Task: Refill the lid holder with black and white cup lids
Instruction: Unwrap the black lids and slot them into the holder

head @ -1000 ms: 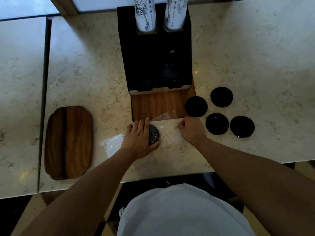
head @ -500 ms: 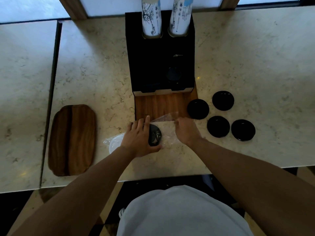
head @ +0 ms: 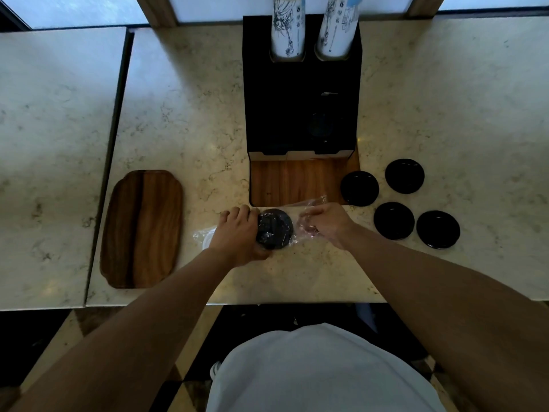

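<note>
A clear plastic sleeve (head: 309,203) lies on the marble counter in front of the black lid holder (head: 300,96). Inside it a stack of black lids (head: 274,228) shows, and white lids (head: 206,237) peek out at the sleeve's left end. My left hand (head: 237,233) grips the wrapped stack from the left. My right hand (head: 325,223) pinches the sleeve's loose right end. Several loose black lids (head: 393,220) lie on the counter to the right. The holder's slots look dark; their contents cannot be made out.
Two stacks of paper cups (head: 286,28) stand in the back of the holder, which sits on a wooden base (head: 297,182). A wooden tray (head: 142,227) lies at the left. The counter's front edge (head: 297,301) runs just below my hands.
My right hand has slid left along the sleeve toward the stack, and more of the black lids shows beside my left hand. The camera has tilted slightly.
</note>
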`<state>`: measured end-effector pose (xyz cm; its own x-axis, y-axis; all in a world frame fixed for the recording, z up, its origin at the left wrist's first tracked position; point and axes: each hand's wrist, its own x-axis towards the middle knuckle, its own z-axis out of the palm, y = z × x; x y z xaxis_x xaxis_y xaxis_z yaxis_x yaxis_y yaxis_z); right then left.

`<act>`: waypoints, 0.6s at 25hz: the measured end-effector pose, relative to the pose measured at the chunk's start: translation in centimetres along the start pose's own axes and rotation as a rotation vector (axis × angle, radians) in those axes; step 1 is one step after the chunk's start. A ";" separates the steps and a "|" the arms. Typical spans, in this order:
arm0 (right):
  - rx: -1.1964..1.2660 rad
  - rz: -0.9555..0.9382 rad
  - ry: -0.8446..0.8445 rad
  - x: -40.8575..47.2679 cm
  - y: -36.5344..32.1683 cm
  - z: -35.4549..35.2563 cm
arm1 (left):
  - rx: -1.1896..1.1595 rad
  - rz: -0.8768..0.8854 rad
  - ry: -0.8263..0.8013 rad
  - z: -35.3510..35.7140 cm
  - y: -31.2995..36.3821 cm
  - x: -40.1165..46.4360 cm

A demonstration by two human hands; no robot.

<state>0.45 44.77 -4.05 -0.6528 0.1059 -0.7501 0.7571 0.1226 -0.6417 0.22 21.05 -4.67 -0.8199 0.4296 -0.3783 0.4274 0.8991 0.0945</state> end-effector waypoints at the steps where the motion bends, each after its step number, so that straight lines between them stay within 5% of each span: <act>1: 0.032 0.011 -0.009 -0.3 -0.3 0.2 | 0.003 0.002 0.000 0.0 0.0 -0.1; 15: -0.075 -0.033 -0.215 -1.5 -0.8 1.7 | -0.001 0.043 0.001 0.5 -0.6 -0.7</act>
<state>0.84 42.83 -2.65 -0.6513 -0.1113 -0.7506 0.7260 0.1964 -0.6591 0.72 20.20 -4.91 -0.8012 0.4676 -0.3735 0.4617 0.8800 0.1114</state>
